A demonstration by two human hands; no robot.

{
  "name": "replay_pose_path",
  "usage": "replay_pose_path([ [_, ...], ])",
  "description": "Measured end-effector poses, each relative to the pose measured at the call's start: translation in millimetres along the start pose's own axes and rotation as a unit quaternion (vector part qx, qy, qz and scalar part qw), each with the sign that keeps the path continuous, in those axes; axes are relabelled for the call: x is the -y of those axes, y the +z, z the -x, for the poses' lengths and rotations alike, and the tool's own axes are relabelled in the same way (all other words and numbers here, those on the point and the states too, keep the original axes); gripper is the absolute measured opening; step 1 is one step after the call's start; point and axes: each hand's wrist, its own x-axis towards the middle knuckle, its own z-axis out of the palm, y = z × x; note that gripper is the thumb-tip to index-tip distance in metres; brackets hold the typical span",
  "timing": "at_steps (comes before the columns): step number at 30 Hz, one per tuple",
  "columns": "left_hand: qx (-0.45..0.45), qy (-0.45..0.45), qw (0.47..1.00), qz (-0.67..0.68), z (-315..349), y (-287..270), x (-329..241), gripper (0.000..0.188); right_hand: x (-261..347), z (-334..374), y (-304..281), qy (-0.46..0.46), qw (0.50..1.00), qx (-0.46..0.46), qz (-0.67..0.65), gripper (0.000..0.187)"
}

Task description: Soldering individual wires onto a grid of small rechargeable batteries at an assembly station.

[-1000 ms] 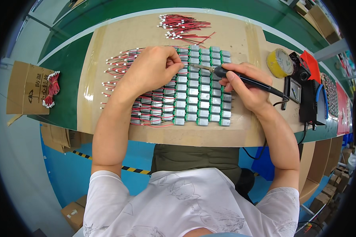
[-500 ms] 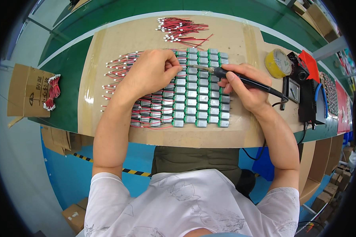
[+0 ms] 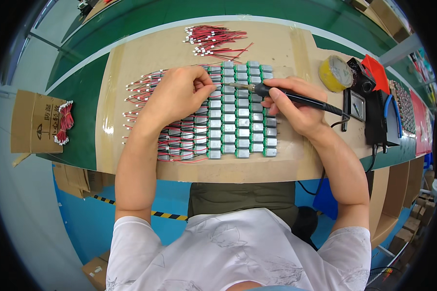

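Compared with a moment ago, both hands have slid up the grid of motors [image 3: 228,114] toward its top rows. Counter [image 3: 286,53] is tan board over green, blue floor below. Right hand [image 3: 296,104] is clamped on the iron [image 3: 281,94], tip just beside the left hand [image 3: 179,94], whose fingertips are pinched together on a motor. Spare wires [image 3: 213,38] lie behind, yellow tape [image 3: 336,73] to the right.

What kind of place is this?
Probably an electronics assembly workshop: the right hand holds a soldering iron over rows of small motors, with bundled red wires nearby.
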Motion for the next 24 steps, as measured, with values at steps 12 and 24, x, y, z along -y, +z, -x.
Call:
replay_pose_path([
  [12, 0.001, 0.002, 1.000, 0.003, -0.3, -0.1, -0.5, 0.014, -0.2, -0.2, -0.5, -0.004, 1.000, -0.001, -0.009, 0.019],
  [24, 0.006, 0.001, 1.000, 0.010, -0.9, 0.8, 1.2, 0.014, -0.1, 0.1, -2.2, 0.001, 1.000, 0.003, -0.003, 0.019],
])
